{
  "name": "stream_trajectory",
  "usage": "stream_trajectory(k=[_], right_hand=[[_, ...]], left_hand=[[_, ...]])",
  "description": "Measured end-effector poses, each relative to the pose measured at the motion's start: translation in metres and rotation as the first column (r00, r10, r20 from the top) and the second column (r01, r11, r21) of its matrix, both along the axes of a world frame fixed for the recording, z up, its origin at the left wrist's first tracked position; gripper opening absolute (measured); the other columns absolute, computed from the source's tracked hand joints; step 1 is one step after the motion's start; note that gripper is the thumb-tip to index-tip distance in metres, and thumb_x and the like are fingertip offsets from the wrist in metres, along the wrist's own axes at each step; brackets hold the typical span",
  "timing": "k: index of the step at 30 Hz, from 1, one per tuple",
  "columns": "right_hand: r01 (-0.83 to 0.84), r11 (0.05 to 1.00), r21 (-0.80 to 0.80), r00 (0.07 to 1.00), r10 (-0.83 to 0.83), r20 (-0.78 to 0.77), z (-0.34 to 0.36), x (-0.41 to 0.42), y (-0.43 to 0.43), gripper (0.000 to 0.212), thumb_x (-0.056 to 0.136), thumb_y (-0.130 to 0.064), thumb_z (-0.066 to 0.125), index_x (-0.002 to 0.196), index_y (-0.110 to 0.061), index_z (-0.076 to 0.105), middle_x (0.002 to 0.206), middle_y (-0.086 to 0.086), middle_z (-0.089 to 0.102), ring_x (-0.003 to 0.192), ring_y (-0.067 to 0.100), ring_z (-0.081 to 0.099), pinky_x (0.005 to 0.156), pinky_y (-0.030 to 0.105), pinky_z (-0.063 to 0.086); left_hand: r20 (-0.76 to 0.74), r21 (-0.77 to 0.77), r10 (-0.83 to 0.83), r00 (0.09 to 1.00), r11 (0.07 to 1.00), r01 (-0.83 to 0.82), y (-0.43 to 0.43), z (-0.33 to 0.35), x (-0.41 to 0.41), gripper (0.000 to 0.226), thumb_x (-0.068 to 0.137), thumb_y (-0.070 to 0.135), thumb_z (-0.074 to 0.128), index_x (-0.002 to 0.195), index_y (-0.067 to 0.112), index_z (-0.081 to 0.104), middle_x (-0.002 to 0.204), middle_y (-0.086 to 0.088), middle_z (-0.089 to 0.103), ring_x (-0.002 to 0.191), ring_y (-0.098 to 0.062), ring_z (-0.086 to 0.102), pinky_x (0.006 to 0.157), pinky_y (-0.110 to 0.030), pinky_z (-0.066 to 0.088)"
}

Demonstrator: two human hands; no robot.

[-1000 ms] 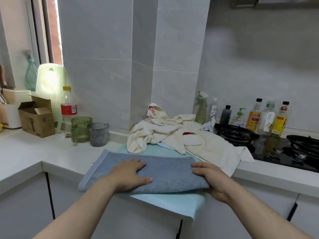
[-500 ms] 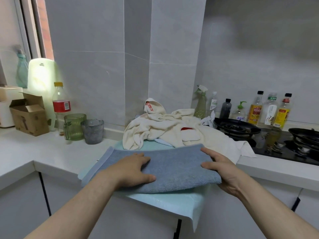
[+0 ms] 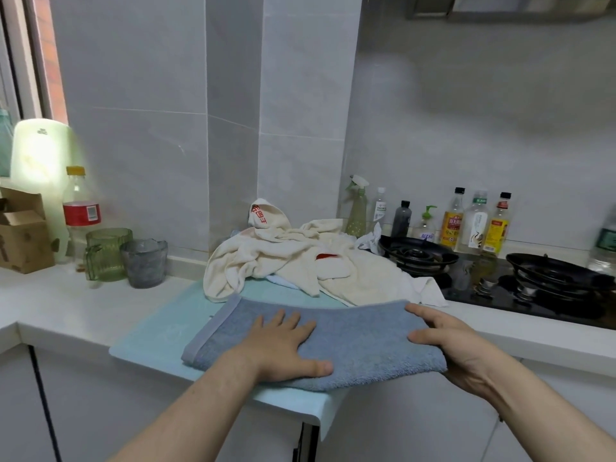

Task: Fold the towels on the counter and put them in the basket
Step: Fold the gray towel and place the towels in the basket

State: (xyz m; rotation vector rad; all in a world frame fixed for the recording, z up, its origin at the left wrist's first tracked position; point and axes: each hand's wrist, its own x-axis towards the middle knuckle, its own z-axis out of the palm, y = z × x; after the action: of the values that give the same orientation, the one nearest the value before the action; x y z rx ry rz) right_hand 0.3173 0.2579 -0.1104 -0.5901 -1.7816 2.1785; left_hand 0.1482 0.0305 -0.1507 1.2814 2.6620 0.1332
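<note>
head view: the right hand [image 3: 446, 341] has slid off the top of the blue towel [image 3: 366, 341] to clasp its right end, thumb on top. the left hand [image 3: 283, 348] lies flat, pressing the towel onto the bench [image 3: 66, 305] edge. the next fold looks ready. cream towels [image 3: 300, 261] wait heaped behind, beside the stove [image 3: 500, 281]; no basket shows.
</note>
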Motion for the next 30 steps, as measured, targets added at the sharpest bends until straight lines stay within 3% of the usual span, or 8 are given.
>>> stream_trajectory(k=[9, 12, 15, 16, 17, 20, 24, 30], right_hand=[[0.007, 0.978, 0.209, 1.0, -0.002, -0.025, 0.062, -0.032, -0.039, 0.057, 0.084, 0.013, 0.058, 0.137, -0.003, 0.048, 0.118, 0.017, 0.058, 0.099, 0.029, 0.062, 0.07, 0.034, 0.053], [-0.026, 0.971, 0.238, 0.998, 0.04, -0.055, 0.08, -0.05, -0.06, 0.047, 0.086, 0.01, 0.056, 0.132, 0.006, 0.049, 0.117, 0.025, 0.06, 0.096, 0.029, 0.063, 0.077, 0.037, 0.054], [-0.064, 0.966, 0.252, 0.997, 0.072, -0.025, 0.083, -0.074, -0.088, 0.039, 0.085, 0.009, 0.054, 0.123, 0.016, 0.045, 0.133, 0.031, 0.036, 0.092, 0.032, 0.056, 0.079, 0.039, 0.047], [-0.095, 0.968, 0.234, 0.995, 0.1, -0.01, 0.081, -0.083, -0.098, 0.026, 0.085, 0.008, 0.054, 0.109, 0.016, 0.053, 0.092, 0.004, 0.038, 0.081, 0.028, 0.05, 0.071, 0.035, 0.042], [-0.131, 0.968, 0.212, 0.991, 0.13, 0.02, 0.077, -0.091, -0.11, 0.008, 0.084, 0.007, 0.054, 0.091, 0.006, 0.058, 0.08, 0.018, 0.045, 0.071, 0.022, 0.045, 0.064, 0.03, 0.036], [-0.172, 0.971, 0.167, 0.984, 0.16, 0.08, 0.054, -0.118, -0.131, 0.028, 0.083, 0.005, 0.054, 0.079, -0.021, 0.046, 0.058, 0.003, 0.037, 0.048, 0.013, 0.037, 0.05, 0.024, 0.028], [-0.2, 0.967, 0.155, 0.975, 0.182, 0.127, 0.016, -0.136, -0.151, 0.047, 0.086, 0.0, 0.056, 0.128, -0.02, 0.046, 0.049, -0.002, 0.046, 0.04, 0.011, 0.042, 0.04, 0.022, 0.034], [-0.132, 0.976, 0.171, 0.99, 0.137, -0.017, 0.009, -0.117, -0.15, 0.038, 0.092, -0.008, 0.058, 0.127, -0.02, 0.052, 0.116, 0.014, 0.058, 0.069, 0.024, 0.064, 0.068, 0.039, 0.06]], left_hand=[[0.085, 0.211, 0.022, 0.996, 0.977, -0.04, -0.005, 0.001, -0.001, 0.1, 0.076, 0.082, 0.043, 0.155, 0.028, 0.013, 0.162, 0.002, 0.013, 0.149, -0.021, 0.01, 0.12, -0.05, 0.004], [0.719, 0.585, -0.103, 0.687, 0.623, -0.519, -0.018, 0.007, -0.007, 0.075, 0.087, 0.072, 0.04, 0.141, 0.02, 0.047, 0.15, -0.003, 0.044, 0.133, -0.017, 0.043, 0.113, -0.034, 0.026], [0.812, 0.55, -0.361, 0.459, 0.206, -0.809, -0.027, 0.005, -0.028, 0.077, 0.094, 0.064, 0.028, 0.142, 0.005, 0.042, 0.148, -0.015, 0.042, 0.136, -0.023, 0.041, 0.116, -0.035, 0.028], [0.806, 0.506, -0.422, 0.415, 0.128, -0.853, -0.029, 0.005, -0.032, 0.08, 0.095, 0.065, 0.027, 0.143, 0.002, 0.039, 0.149, -0.019, 0.041, 0.138, -0.027, 0.039, 0.117, -0.037, 0.028], [0.802, 0.463, -0.462, 0.378, 0.082, -0.883, -0.031, 0.005, -0.035, 0.082, 0.095, 0.065, 0.027, 0.144, 0.0, 0.038, 0.148, -0.021, 0.04, 0.138, -0.03, 0.038, 0.117, -0.04, 0.029], [0.8, 0.389, -0.505, 0.325, 0.024, -0.921, -0.034, 0.008, -0.037, 0.083, 0.095, 0.065, 0.028, 0.143, -0.003, 0.038, 0.147, -0.025, 0.039, 0.138, -0.035, 0.037, 0.114, -0.044, 0.032], [0.813, 0.37, -0.492, 0.311, 0.024, -0.929, -0.033, 0.01, -0.038, 0.079, 0.096, 0.063, 0.031, 0.136, -0.004, 0.044, 0.14, -0.028, 0.045, 0.131, -0.038, 0.045, 0.112, -0.046, 0.036], [0.843, 0.381, -0.448, 0.298, 0.106, -0.918, -0.03, 0.005, -0.041, 0.041, 0.096, 0.041, 0.053, 0.101, 0.001, 0.06, 0.093, -0.019, 0.064, 0.087, -0.03, 0.063, 0.077, -0.038, 0.052]])
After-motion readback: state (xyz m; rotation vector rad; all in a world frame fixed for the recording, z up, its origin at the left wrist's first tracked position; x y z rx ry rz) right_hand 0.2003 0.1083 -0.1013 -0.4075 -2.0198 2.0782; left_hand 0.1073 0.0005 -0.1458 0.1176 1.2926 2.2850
